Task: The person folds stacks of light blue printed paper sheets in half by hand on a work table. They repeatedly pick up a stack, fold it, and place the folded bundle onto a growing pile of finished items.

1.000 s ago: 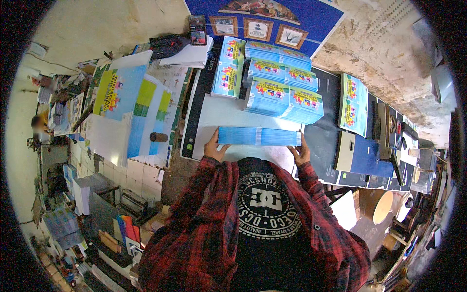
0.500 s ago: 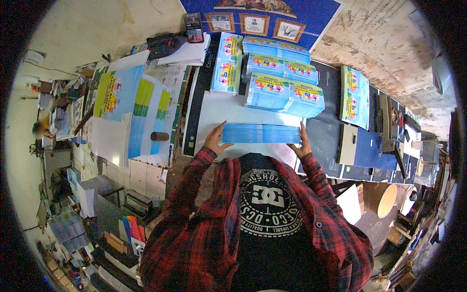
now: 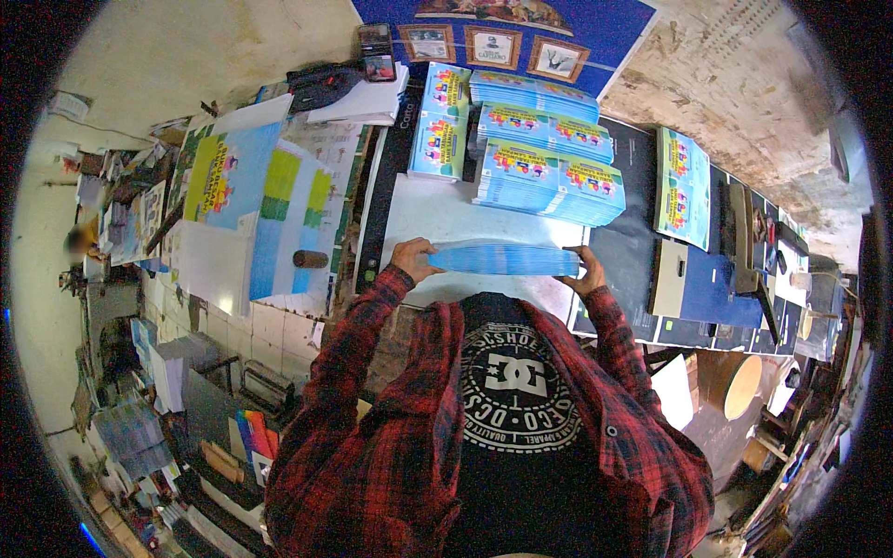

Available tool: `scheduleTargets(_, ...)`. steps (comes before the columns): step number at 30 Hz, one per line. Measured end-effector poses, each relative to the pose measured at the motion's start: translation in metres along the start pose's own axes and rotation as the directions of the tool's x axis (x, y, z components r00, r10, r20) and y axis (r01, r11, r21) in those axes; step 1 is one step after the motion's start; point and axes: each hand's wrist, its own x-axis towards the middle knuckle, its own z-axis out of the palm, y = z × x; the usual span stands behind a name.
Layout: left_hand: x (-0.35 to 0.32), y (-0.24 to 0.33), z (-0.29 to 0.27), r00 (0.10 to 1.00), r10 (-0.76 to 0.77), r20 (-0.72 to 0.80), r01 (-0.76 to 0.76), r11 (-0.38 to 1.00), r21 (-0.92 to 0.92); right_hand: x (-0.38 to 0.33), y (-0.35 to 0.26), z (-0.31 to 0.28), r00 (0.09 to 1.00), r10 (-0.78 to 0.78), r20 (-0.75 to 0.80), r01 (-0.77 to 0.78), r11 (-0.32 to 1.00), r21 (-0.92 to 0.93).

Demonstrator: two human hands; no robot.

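Stack of blue sheets (image 3: pixel 507 259) is held edge-on between both hands, level, just above the white board (image 3: pixel 437 216) on the worktop (image 3: pixel 633 256), right in front of the person's chest. Left hand (image 3: pixel 416 259) clamps the left end, fingers curled over the top; right hand (image 3: pixel 588 272) clamps the right end, thumb up against the edge. Gripping both short ends likely keeps the sheets square and stops them fanning out.

Stack looks thin, pale blue along the edges, faint striping from the sheet layers, slightly bowed in the fisheye. Whether its bottom edge touches the board, can't tell.

Just beyond it: finished piles of printed leaflets (image 3: pixel 549 167), blue with bright yellow and pink headers, staggered in overlapping rows, probably to keep batches apart. One more pile (image 3: pixel 682 186) sits off to the right on the dark surface. Left of the board, large printed sheets (image 3: pixel 270 200) lie flat with a small dark roller (image 3: pixel 311 259) on top. Framed pictures (image 3: pixel 493 46) hang on the blue wall behind.
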Motion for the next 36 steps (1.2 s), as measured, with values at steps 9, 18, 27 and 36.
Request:
scheduleTargets(9, -0.026, 0.007, 0.059, 0.96, -0.072, -0.272, -0.015, 0.952, -0.305, -0.019, 0.003, 0.046, 0.972, -0.052, -0.228, 0.163, 0.849, 0.502)
scheduleTargets(18, -0.022, 0.022, 0.049, 0.953, -0.192, -0.236, 0.124, 0.954, -0.274, -0.009, -0.025, 0.022, 0.981, -0.025, -0.191, 0.062, 0.98, 0.188)
scheduleTargets(27, -0.022, 0.037, 0.044, 0.965, -0.1, -0.244, 0.053, 0.98, -0.19, -0.018, -0.033, 0.02, 0.952, -0.15, -0.267, 0.139, 0.988, -0.061)
scheduleTargets(36, 0.003, 0.06, 0.011, 0.999, -0.038, -0.027, 0.046, 0.844, 0.534, -0.01, -0.019, 0.011, 0.985, -0.087, -0.151, 0.062, 0.985, -0.161)
